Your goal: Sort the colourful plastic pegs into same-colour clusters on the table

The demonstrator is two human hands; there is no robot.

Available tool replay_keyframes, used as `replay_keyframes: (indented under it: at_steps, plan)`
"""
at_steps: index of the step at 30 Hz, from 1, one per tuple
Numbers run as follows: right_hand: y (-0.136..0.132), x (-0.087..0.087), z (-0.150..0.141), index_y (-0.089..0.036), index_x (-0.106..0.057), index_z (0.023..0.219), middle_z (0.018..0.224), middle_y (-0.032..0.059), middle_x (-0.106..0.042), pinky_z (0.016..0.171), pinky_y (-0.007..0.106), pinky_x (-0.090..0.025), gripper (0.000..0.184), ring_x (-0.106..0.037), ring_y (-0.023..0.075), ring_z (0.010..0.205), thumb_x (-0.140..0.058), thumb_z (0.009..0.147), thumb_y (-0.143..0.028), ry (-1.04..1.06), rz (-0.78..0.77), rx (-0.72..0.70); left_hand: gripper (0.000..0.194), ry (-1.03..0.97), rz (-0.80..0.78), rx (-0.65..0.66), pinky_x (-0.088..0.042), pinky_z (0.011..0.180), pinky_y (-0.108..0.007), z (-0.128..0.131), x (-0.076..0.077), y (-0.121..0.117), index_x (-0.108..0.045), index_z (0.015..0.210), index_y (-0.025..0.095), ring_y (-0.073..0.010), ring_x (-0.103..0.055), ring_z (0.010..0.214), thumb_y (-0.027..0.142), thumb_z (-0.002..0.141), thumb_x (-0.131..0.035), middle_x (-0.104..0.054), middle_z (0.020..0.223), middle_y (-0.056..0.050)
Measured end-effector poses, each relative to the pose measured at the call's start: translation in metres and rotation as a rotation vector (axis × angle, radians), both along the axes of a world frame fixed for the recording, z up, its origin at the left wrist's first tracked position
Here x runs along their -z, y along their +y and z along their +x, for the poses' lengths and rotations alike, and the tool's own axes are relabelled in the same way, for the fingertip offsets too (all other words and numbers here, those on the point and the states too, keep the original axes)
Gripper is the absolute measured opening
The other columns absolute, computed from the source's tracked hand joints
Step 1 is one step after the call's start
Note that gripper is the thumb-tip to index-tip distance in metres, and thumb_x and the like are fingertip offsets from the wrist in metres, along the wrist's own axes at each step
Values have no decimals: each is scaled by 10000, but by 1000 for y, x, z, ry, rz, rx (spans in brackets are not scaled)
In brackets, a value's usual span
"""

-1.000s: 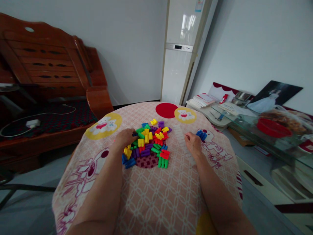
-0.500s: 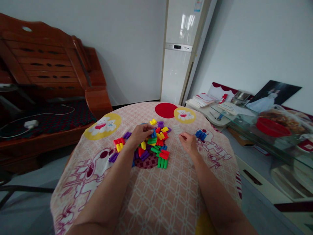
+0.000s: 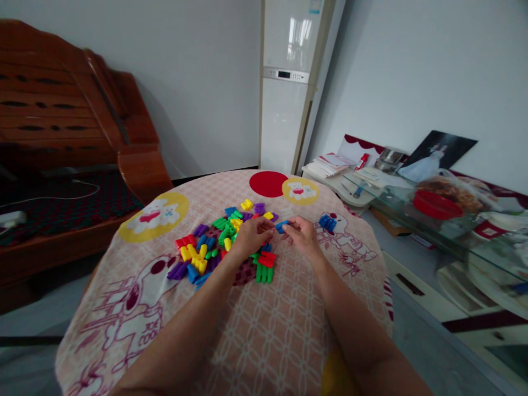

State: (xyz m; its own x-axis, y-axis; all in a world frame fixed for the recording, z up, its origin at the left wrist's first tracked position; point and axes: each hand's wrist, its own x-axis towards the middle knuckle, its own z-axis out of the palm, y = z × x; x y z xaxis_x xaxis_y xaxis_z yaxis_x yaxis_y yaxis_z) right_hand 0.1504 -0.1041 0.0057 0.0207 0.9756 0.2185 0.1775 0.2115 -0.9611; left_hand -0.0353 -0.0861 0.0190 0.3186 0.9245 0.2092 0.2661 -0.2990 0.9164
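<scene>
A heap of coloured plastic blocks (image 3: 214,242) lies on a round table with a pink cartoon cloth (image 3: 256,330). My left hand (image 3: 249,237) hovers over the right side of the heap, fingers curled. My right hand (image 3: 303,236) meets it fingertip to fingertip. Between the two hands is a small blue block (image 3: 281,225), pinched by my right hand's fingertips; whether my left hand grips it too is unclear. A separate blue block cluster (image 3: 326,221) rests on the cloth just right of my right hand. Red and green blocks (image 3: 264,265) lie under my wrists.
A wooden bench (image 3: 61,165) with a cable stands at the left. A tall white air conditioner (image 3: 284,82) is against the back wall. A glass table (image 3: 433,209) with a red bowl, papers and a photo sits at the right.
My left hand swept through the heap, spreading blocks leftward, then moved right. My right hand came left to meet it and now pinches a blue block. The camera shifted right.
</scene>
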Motion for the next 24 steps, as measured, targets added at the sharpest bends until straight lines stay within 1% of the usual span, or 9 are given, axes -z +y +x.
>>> replay_keyframes:
  at_steps: [2, 3, 6, 8, 10, 13, 16, 21, 24]
  plan:
    - [5, 0, 18, -154, -640, 940, 673, 23, -679, 409, 215, -415, 379, -593, 145, 495, -612, 747, -478, -46, -10, 137, 213, 24, 5, -26, -550, 587, -291, -6, -7, 1, -662, 865, 165, -187, -677, 643, 334, 739, -632, -706, 710, -41]
    - [8, 1, 30, -146, -651, 937, 656, 24, -673, 406, 220, -409, 386, -577, 143, 477, -606, 741, -475, -92, -14, 248, 220, 22, 8, -51, -549, 583, -287, -12, -12, 3, -663, 868, 164, -184, -674, 633, 337, 737, -628, -703, 702, -38]
    - [12, 1, 70, -145, -696, 900, 670, 50, -689, 485, 241, -443, 314, -600, 162, 546, -579, 735, -384, -338, 13, 527, 249, 6, -2, -148, -546, 567, -274, -37, -22, 12, -665, 876, 153, -172, -660, 600, 345, 724, -623, -692, 679, -29]
    - [12, 0, 93, -156, -720, 839, 662, 58, -694, 552, 251, -457, 260, -626, 178, 611, -559, 733, -330, -538, 13, 610, 263, 40, -16, -239, -541, 557, -260, -58, -26, 18, -671, 883, 153, -166, -653, 594, 347, 712, -626, -694, 678, -25]
    - [10, -2, 108, -172, -730, 767, 666, 64, -700, 596, 261, -453, 220, -639, 192, 655, -557, 726, -302, -729, 0, 680, 274, 125, -26, -350, -527, 538, -245, -80, -26, 24, -681, 893, 161, -163, -652, 591, 348, 701, -629, -705, 693, -23]
    - [6, -4, 115, -174, -738, 723, 709, 88, -717, 614, 272, -434, 184, -648, 211, 687, -582, 705, -270, -918, -52, 750, 295, 245, -16, -469, -509, 521, -229, -107, -21, 32, -691, 906, 170, -166, -661, 597, 367, 698, -620, -721, 729, -29]
    - [6, -3, 114, -164, -747, 768, 773, 106, -731, 633, 277, -428, 186, -657, 220, 724, -587, 711, -240, -978, -81, 748, 309, 309, 2, -497, -510, 547, -228, -120, -15, 36, -696, 914, 165, -170, -675, 622, 369, 700, -607, -731, 762, -41]
    - [6, 1, 112, -146, -738, 823, 835, 122, -734, 676, 287, -424, 175, -655, 221, 767, -600, 748, -222, -1013, -76, 722, 296, 394, -14, -521, -504, 573, -234, -116, -14, 35, -708, 912, 163, -172, -671, 619, 347, 717, -583, -736, 749, -44]
    - [5, -3, 110, -150, -727, 876, 866, 128, -732, 658, 287, -407, 194, -646, 222, 761, -617, 771, -269, -1004, -59, 780, 293, 414, 40, -558, -517, 636, -240, -108, -11, 35, -714, 925, 165, -182, -684, 698, 335, 730, -576, -748, 804, -51]
